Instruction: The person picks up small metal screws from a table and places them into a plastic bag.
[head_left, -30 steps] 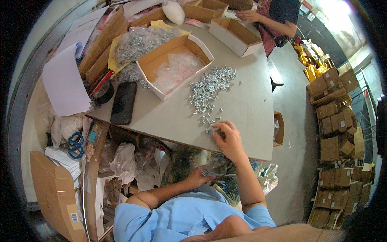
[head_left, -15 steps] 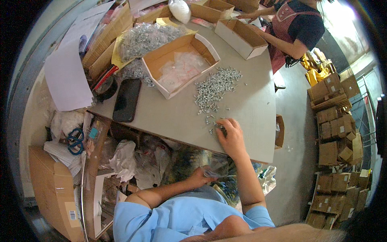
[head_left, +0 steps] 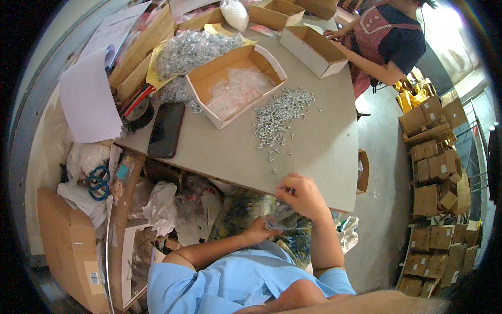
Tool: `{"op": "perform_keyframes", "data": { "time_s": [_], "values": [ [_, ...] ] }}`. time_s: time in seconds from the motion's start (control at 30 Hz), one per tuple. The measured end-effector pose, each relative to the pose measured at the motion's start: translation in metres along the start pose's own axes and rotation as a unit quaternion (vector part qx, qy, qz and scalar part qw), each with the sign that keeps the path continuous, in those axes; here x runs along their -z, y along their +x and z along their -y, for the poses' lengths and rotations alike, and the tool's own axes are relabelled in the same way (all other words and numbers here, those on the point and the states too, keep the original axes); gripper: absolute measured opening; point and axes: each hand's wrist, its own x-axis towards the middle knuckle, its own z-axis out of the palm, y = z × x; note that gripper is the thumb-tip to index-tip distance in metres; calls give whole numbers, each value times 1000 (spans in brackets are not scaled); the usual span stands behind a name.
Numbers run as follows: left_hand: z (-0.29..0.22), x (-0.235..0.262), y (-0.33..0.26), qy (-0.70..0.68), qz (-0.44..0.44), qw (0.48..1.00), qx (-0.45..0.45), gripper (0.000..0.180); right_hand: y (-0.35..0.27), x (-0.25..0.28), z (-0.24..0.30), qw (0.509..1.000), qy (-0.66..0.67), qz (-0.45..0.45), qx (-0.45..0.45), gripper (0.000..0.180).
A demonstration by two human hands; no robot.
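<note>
My left hand is closed on a small clear plastic bag, held below the table's front edge. Just above that bag, my right hand is at the table edge with its fingers curled together. A glint of metal shows between them, apparently a few screws, though the fingers mostly hide them. Beyond it, a loose pile of small silver screws is spread on the grey table. A few strays lie on its near side. To the left of the pile is an open cardboard box with flat clear bags inside.
A black phone lies at the table's left. Behind it are papers and a heap of bagged hardware. A co-worker stands at the far right beside a long open box. Stacked cartons line the right.
My right hand has drawn back from the near end of the screw pile toward the bag, its fingers curled. My left hand has stayed in place. The co-worker's hands have shifted beside the long box.
</note>
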Motion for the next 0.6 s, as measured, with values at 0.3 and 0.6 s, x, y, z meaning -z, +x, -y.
{"op": "perform_keyframes", "data": {
  "time_s": [0.3, 0.6],
  "values": [
    [-20, -1, 0, 55, 8, 998, -29, 38, 45, -39, -13, 961, -132, -242, 31, 17],
    [-3, -2, 5, 89, -35, 990, -100, 25, -22, -18, 4, 994, -82, -66, 36, 13]
  ]
}}
